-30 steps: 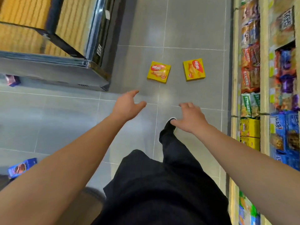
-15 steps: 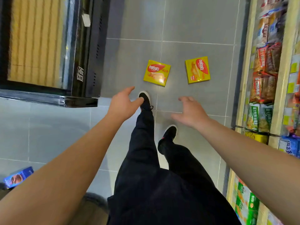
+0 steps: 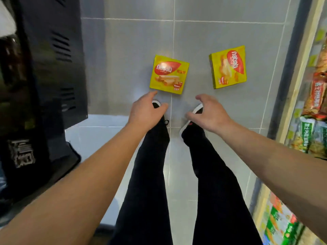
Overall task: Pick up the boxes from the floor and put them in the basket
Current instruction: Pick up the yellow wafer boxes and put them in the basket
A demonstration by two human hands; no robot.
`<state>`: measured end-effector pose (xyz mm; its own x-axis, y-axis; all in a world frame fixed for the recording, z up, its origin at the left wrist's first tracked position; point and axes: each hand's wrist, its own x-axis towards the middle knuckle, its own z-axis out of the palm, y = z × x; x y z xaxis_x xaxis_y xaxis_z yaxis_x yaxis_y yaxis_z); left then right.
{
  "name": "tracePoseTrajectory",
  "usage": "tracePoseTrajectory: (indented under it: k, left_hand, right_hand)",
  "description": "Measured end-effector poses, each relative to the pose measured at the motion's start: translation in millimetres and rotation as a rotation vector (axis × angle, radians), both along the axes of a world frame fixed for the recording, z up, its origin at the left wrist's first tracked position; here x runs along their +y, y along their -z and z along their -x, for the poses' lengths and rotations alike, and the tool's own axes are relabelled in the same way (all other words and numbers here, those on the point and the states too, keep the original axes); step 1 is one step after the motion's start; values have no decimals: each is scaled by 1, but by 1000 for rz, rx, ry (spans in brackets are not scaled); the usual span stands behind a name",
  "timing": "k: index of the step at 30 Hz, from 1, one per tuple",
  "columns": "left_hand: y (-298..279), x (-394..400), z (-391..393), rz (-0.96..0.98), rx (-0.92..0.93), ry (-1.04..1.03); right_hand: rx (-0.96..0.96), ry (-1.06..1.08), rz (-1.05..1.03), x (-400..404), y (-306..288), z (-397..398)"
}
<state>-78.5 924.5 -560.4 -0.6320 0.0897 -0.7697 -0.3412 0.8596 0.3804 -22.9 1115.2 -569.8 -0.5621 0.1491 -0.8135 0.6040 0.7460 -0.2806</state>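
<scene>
Two yellow wafer boxes, the left box [image 3: 169, 75] and the right box [image 3: 228, 67], lie apart on the grey tiled floor [image 3: 127, 59], with the empty left hand [image 3: 145, 113] and right hand [image 3: 208, 114] extended near them, fingers relaxed, above black shoes [image 3: 193, 114].

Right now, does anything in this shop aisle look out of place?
Yes. Two yellow wafer boxes lie flat on the grey tiled floor instead of on the shelf: the left box and the right box, apart and turned at different angles. Neither looks crushed.
</scene>
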Motion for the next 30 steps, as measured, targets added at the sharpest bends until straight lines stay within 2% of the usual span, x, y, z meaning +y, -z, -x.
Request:
tracePoseTrajectory:
  k: [6,10,13,17,20,24,27,30]
  left_hand:
    - [153,6,28,63,-14,19]
    - [258,13,36,83,-33,18]
    - [319,17,45,99,-34,-27]
    - [389,18,59,116,86,-67]
    - [414,24,63,98,97,-142]
    - [407,30,52,41,60,-259]
    - [370,36,40,9,23,-232]
    - [312,47,30,-48,10,-231]
  right_hand:
    - [-64,63,33,6,160,31]
    - [-118,185,49,13,267,41]
    - [-102,334,49,17,330,48]
    - [-53,477,59,15,393,56]
    - [9,566,52,10,415,60]
    - [-40,686,98,13,409,57]
    - [-70,733,102,29,374,44]
    - [-71,831,124,47,314,31]
